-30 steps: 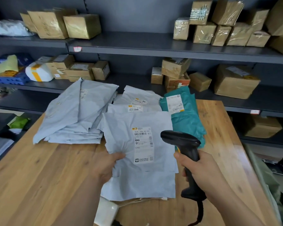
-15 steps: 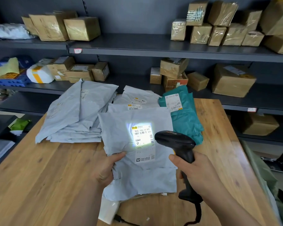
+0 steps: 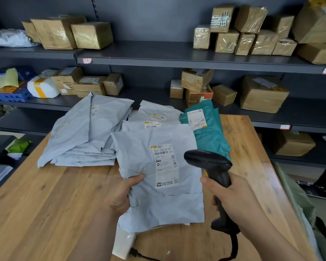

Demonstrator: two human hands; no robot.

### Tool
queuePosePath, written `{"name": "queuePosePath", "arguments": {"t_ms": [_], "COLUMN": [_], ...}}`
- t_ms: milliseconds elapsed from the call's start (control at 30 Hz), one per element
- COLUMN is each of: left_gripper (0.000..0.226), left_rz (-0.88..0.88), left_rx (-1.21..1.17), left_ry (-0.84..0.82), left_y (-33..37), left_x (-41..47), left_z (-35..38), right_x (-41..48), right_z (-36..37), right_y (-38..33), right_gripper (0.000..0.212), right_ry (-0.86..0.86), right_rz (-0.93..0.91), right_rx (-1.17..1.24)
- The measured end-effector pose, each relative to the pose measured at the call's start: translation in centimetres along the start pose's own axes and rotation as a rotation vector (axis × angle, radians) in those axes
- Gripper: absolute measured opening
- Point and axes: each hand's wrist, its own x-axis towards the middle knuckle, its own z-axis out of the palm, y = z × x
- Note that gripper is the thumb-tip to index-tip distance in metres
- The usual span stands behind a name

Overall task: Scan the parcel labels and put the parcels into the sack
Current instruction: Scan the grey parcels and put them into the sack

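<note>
The left hand (image 3: 120,196) pinches the pale grey plastic mailer parcel (image 3: 158,200) at its 9 o'clock edge, long axis running 12 to 6, white label (image 3: 165,165) up, over the wooden table (image 3: 45,213). The right hand (image 3: 235,200) grips the black pistol-grip scanner (image 3: 209,162), its head just at the label's 3 o'clock. The olive fabric sack (image 3: 297,200) lies further out at 3 o'clock, past the table edge: nearer the scanner hand, I'd say.

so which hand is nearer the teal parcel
Right. The right hand grips the scanner just short of the teal parcel; the left hand holds the grey parcel by its left edge, farther to the left.
</note>
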Motion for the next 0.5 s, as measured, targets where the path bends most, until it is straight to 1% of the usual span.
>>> {"name": "queuePosePath", "arguments": {"t_ms": [133,233,267,367,400,500], "left_gripper": [0.025,0.023,0.022,0.043,0.043,0.034], "left_rz": [-0.016,-0.019,-0.015,-0.036,-0.054,-0.112], "left_rx": [-0.036,-0.003,0.012,0.025,0.026,0.040], "left_ry": [-0.052,-0.127,-0.153,-0.245,-0.267,-0.320], "left_y": [0.8,0.8,0.6,-0.7,-1.4,-4.2], "left_x": [0.4,1.1,1.4,1.9,1.9,1.7], "left_z": [1.5,4.4,5.7,10.4,12.2,18.0], "right_x": [-0.5,-1.4,-1.7,-3.0,-3.5,-4.7], "right_z": [-3.0,-6.4,-7.5,-11.4,-12.8,-16.9], "right_y": [0.0,0.9,1.2,2.7,3.3,5.2], "right_gripper": [0.027,0.024,0.024,0.025,0.025,0.027], "right_ry": [0.134,0.239,0.269,0.359,0.393,0.491], "right_rz": [-0.010,0.004,0.011,0.032,0.035,0.045], "right_rx": [0.007,0.006,0.004,-0.008,-0.015,-0.025]}}
